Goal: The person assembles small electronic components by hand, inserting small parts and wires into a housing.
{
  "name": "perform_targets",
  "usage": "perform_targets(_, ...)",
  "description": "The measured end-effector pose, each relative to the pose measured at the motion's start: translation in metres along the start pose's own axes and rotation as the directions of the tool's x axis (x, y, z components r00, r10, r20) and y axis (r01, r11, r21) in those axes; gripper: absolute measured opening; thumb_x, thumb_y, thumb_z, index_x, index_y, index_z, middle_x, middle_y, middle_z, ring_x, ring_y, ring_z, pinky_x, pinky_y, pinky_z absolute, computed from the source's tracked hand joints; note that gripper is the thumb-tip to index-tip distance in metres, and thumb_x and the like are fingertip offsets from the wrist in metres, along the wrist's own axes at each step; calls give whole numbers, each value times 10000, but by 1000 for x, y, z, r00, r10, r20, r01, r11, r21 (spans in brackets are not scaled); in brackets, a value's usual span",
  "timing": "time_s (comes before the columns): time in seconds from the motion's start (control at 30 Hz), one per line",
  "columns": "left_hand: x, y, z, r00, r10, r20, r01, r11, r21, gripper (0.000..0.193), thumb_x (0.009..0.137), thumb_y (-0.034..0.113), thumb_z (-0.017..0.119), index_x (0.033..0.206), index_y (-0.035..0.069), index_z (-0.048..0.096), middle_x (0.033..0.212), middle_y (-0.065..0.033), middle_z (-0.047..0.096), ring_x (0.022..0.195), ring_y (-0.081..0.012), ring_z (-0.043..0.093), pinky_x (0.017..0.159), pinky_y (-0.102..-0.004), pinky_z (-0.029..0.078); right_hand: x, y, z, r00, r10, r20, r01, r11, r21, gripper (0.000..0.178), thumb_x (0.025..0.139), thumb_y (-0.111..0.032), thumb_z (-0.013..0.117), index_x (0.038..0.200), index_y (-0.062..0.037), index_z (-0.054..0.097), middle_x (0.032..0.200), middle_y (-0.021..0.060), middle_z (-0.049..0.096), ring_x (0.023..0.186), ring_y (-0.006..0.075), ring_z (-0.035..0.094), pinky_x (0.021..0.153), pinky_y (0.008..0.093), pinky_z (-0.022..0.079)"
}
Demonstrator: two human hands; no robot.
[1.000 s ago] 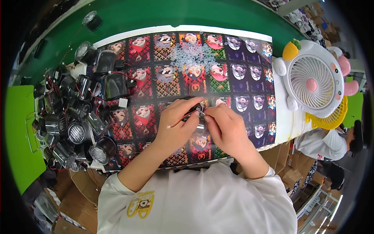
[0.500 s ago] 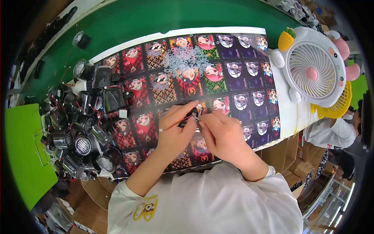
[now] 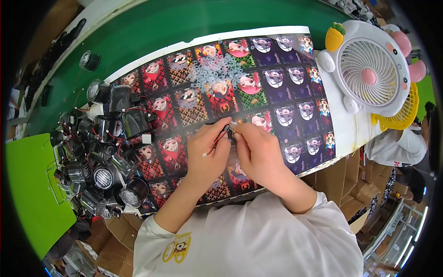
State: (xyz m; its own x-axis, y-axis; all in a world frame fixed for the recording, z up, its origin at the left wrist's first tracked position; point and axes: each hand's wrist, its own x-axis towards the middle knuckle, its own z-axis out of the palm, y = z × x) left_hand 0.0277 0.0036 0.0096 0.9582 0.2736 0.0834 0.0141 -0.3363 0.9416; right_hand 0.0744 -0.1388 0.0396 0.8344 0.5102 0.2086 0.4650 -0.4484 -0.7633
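Observation:
Both hands meet over the middle of a printed sheet (image 3: 182,159) covered with rows of cartoon pictures. My left hand (image 3: 206,150) is closed round a small dark wired part (image 3: 230,135), largely hidden by the fingers. A red and black wire (image 3: 218,137) runs from it across the back of that hand to a white connector (image 3: 204,155). Against the part's top, my right hand (image 3: 259,147) pinches something tiny and pale that I cannot make out. Beyond the hands lies a loose heap of small clear rings (image 3: 217,71).
Black cup-shaped units with clear ribbed faces and red wires (image 3: 102,177) are piled at the left; one unit (image 3: 89,61) stands apart, farther back. A white animal-shaped fan (image 3: 368,74) is at the right, beside a yellow one (image 3: 398,115). Cardboard boxes (image 3: 339,182) lie below the table edge.
My right fingertips have moved slightly up along the dark part. The wire's connector end now hangs closer over my left hand. The whole view has shifted a little.

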Motion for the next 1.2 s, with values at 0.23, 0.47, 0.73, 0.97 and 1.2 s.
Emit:
perform_targets(0.23, 1, -1, 1, 1000, 19, -1, -19, 998, 63, 327, 819, 7, 577, 1127, 13, 685, 831, -148, 663, 739, -273, 642, 682, -365, 506, 32, 17, -28, 949, -73, 307, 85, 996, -25, 66, 839, 19, 581, 897, -9, 567, 758, 175, 606, 705, 387, 607, 612, 453, 475)
perform_targets(0.47, -1, -3, -3, 1000, 15, 7, -14, 999, -44, 301, 858, -3, 567, 1146, 1, 657, 907, -156, 668, 802, -256, 647, 734, -342, 503, 48, 37, -37, 975, -38, 219, 99, 957, -274, 83, 797, 3, 604, 878, -17, 608, 747, 169, 600, 713, 406, 597, 635, 433, 483)
perform_targets(0.73, -9, 13, 0, 976, -109, -188, 38, 937, -348, 189, 894, -52, 531, 1076, -4, 522, 1010, -132, 583, 919, -205, 572, 847, -317, 464, 3, 9, -9, 961, -160, 224, 100, 961, 257, 635, 755, -226, 813, 1275, 15, 539, 1282, 200, 518, 1214, 384, 479, 990, 475, 410)
perform_targets(0.97, 20, 32, -95, 822, 422, -381, 64, 598, 799, 321, 854, 51, 625, 1171, 4, 607, 1054, -163, 591, 994, -343, 547, 877, -429, 439, 145, 31, -28, 925, -364, -113, 345, 926, -154, 617, 740, -92, 775, 1313, -77, 547, 1213, 144, 562, 1124, 297, 568, 956, 368, 460)
perform_targets(1.2, 27, 21, -109, 978, 56, -200, 119, 638, 760, 215, 866, 28, 635, 1082, 32, 642, 1013, -141, 587, 937, -336, 594, 808, -412, 488, 273, 77, -1, 980, -165, 108, 195, 898, -395, 623, 735, -176, 774, 1301, -101, 524, 1136, 207, 542, 1062, 428, 554, 947, 448, 477)
